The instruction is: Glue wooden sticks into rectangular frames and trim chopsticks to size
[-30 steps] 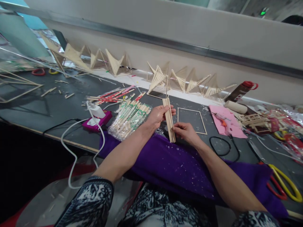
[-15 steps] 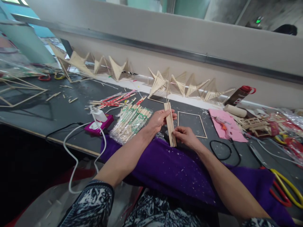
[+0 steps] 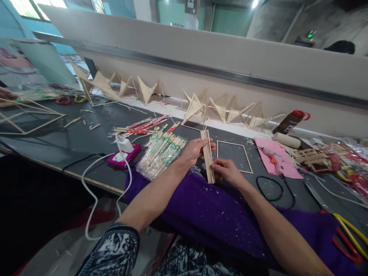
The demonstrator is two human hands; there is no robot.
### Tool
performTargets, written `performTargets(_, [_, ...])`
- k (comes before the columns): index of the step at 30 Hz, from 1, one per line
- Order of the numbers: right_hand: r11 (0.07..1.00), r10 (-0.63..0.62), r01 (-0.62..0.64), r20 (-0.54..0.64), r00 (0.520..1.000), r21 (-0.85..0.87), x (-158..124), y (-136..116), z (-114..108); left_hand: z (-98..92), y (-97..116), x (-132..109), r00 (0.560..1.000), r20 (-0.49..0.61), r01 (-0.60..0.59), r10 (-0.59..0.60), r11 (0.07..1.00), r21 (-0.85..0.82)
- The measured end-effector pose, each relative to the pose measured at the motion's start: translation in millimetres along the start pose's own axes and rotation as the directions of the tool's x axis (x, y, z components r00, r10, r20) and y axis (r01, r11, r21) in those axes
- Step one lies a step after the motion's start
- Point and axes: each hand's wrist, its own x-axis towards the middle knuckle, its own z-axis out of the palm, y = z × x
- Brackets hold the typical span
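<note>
A bundle of thin wooden sticks [image 3: 207, 159], probably chopsticks, stands tilted in front of me, its lower end above the purple cloth [image 3: 195, 207]. My left hand [image 3: 197, 149] is closed around the upper part, with the thumb across the front. Lower down, my right hand [image 3: 224, 170] pinches the bundle's right side between thumb and fingers. To the right of the bundle, a square stick frame [image 3: 245, 153] lies flat on the table. Left of my hands is a clear plastic bag of chopsticks [image 3: 161, 153] with green print.
Stick models [image 3: 194, 109] line the wall. A pink power socket [image 3: 123, 156] with a white cable is at left. At right are a glue gun [image 3: 274, 161] on pink paper, red-and-yellow scissors [image 3: 349, 234] and a bottle [image 3: 291, 120]. Another person's hand [image 3: 5, 95] shows at the far left edge.
The view has tilted slightly up, so everything sits a little lower. Both hands keep their hold on the sticks. Another person's hand has appeared at the far left.
</note>
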Motion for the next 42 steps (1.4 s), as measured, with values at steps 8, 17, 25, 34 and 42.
performTargets(8, [0.999,-0.027,0.027,0.014,1.0,0.024,1,3,0,-2.0,-1,0,0.999,0.023,-0.024,0.024,1.0,-0.017])
performTargets(17, [1.0,-0.029,0.029,0.0,1.0,0.01,0,1,1,-1.0,1,-2,0.999,0.022,-0.032,0.033,0.999,-0.029])
performTargets(25, [0.998,-0.056,0.057,-0.019,0.998,0.018,1,3,-1,-1.8,1,-1,0.999,0.013,-0.029,0.03,0.998,-0.051])
performTargets(34, [0.993,-0.097,0.105,-0.128,0.987,0.053,0,-2,-14,-10.1,13,3,0.995,-0.034,-0.099,0.093,0.968,-0.23])
performTargets(42, [0.991,-0.047,0.06,-0.105,0.993,0.119,-2,-10,-17,-12.8,27,2,0.99,-0.076,-0.138,0.117,0.906,-0.4])
